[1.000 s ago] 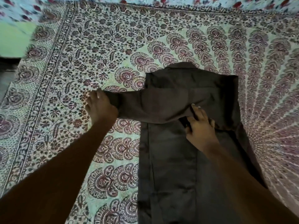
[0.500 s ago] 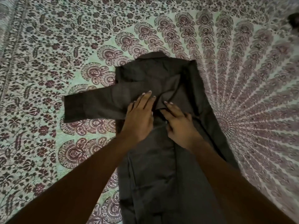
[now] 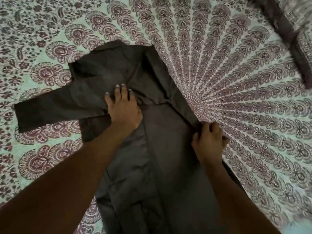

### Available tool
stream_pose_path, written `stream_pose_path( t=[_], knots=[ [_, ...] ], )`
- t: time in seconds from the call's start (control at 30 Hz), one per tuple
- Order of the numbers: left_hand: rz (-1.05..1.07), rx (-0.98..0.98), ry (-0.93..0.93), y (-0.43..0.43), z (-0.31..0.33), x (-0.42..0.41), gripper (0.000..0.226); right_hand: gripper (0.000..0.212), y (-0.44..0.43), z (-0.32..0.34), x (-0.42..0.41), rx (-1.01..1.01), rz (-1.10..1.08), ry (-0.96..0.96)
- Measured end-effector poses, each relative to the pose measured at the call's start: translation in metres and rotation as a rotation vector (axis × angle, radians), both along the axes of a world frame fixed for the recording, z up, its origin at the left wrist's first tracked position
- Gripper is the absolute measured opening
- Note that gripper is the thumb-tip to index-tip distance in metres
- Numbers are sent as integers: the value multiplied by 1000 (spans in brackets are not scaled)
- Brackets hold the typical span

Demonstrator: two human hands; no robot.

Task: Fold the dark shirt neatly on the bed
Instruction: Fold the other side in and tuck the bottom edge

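Observation:
The dark shirt (image 3: pixel 162 149) lies lengthwise on the patterned bed sheet (image 3: pixel 236 81), collar end far from me. One sleeve (image 3: pixel 50 108) is folded across the body and sticks out to the left. My left hand (image 3: pixel 123 108) presses flat on the shirt where that sleeve crosses the body, fingers spread. My right hand (image 3: pixel 209 142) is at the shirt's right edge, fingers curled around the folded side seam. My forearms hide part of the lower body of the shirt.
A dark, patterned cloth item (image 3: pixel 290 34), blurred, lies at the far right corner of the bed. The mandala-print sheet spreads in every direction around the shirt.
My right hand moved from the middle of the shirt to its right edge and closed on the fabric. My left hand stayed pressing on the sleeve. The view shifted right.

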State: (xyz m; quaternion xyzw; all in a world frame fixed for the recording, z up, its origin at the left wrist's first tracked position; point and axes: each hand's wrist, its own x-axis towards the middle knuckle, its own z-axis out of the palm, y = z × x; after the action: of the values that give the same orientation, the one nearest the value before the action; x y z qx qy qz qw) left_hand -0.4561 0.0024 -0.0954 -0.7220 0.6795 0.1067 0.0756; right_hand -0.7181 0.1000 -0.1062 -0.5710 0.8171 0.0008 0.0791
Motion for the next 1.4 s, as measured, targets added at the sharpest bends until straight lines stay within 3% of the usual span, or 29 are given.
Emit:
stream_pose_path(
  t=[0.1,0.17,0.23,0.3,0.47,0.6,0.8,0.97,1.1,1.23,1.33,1.4],
  knots=[
    [-37,-117,100,18,13,-21,69,33,4,7,-10,-18,91,-41],
    [-151,-175,381,35,14,-39,64,34,12,13,-9,-46,221,-132],
    [-225,-38,754,54,15,-58,65,43,25,19,-5,-8,355,-222],
    [-275,118,881,71,13,-78,69,56,43,24,-6,37,373,-249],
    [-219,240,814,97,1,-119,56,57,104,31,-25,185,17,-184],
    [-148,229,716,113,4,-137,52,54,155,36,-48,242,-110,-188],
    [141,257,864,131,15,-157,45,42,213,43,-52,254,147,-209],
    [118,281,753,161,14,-175,30,49,235,50,-54,401,254,-311],
    [28,278,588,194,16,-181,58,52,236,40,-65,432,431,-447],
    [-107,270,306,234,21,-178,104,32,230,38,-79,326,466,-553],
    [-153,312,259,255,12,-174,127,25,220,34,-92,140,475,-454],
    [-165,299,256,268,6,-174,133,35,210,26,-103,100,575,-300]
  ],
)
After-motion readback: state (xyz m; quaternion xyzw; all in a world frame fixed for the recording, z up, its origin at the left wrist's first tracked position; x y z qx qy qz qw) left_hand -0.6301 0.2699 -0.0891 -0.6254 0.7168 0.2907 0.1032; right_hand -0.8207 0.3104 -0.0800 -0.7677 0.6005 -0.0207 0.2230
